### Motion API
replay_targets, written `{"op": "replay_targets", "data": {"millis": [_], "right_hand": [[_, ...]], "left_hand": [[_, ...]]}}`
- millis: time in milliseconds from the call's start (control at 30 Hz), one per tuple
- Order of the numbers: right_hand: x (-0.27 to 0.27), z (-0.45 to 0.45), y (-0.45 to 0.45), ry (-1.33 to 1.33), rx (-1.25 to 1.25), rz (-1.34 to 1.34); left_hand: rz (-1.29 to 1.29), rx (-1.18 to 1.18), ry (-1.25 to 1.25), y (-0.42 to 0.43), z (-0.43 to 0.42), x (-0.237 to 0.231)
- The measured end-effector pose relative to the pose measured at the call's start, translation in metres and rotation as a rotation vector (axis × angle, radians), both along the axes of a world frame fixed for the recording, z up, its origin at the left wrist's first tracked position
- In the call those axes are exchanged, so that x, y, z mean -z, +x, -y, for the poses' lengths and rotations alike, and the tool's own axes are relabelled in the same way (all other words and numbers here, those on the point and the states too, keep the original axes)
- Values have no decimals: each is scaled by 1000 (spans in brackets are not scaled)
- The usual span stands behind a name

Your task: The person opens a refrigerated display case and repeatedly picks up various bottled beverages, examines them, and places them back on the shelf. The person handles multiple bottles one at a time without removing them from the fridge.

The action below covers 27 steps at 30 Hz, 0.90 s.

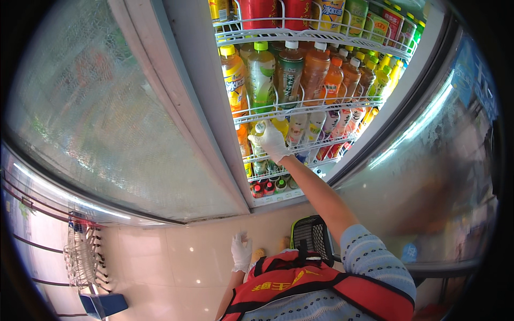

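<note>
My right hand [271, 140], in a white glove, reaches into an upright glass-door drinks refrigerator and has its fingers around the upper part of a bottle with a white cap [260, 127]. An orange drink bottle [242, 140] stands just left of it, and pale drink bottles [297, 126] stand to its right. Above the hand runs a white wire shelf [297, 109] with tea and juice bottles on it, among them a green-capped bottle [261, 76]. My left hand [241, 250], also gloved in white, hangs low over the floor with its fingers slightly curled, holding nothing visible.
The refrigerator's open glass door [417, 176] is at the right; a frosted glass door [120, 132] fills the left. Near my body, a black basket with a green rim [307, 220] is partly hidden. Shopping carts [82, 252] and a blue bin [103, 305] are at the lower left.
</note>
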State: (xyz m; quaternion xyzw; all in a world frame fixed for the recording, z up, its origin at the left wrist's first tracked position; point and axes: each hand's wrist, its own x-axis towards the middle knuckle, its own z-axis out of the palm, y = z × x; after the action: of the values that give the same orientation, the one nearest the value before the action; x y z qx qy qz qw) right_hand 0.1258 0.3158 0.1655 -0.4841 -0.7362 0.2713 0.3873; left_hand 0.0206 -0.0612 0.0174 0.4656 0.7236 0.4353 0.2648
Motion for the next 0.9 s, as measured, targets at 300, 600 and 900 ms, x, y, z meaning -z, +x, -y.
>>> {"op": "replay_targets", "data": {"millis": [300, 600, 900], "right_hand": [[-5, 11, 14, 488, 251, 256], [6, -44, 52, 509, 219, 741], [-8, 26, 78, 412, 220, 38]], "left_hand": [[40, 8, -53, -11, 5, 10], [4, 77, -27, -13, 4, 5], [45, 197, -16, -3, -2, 2]]}}
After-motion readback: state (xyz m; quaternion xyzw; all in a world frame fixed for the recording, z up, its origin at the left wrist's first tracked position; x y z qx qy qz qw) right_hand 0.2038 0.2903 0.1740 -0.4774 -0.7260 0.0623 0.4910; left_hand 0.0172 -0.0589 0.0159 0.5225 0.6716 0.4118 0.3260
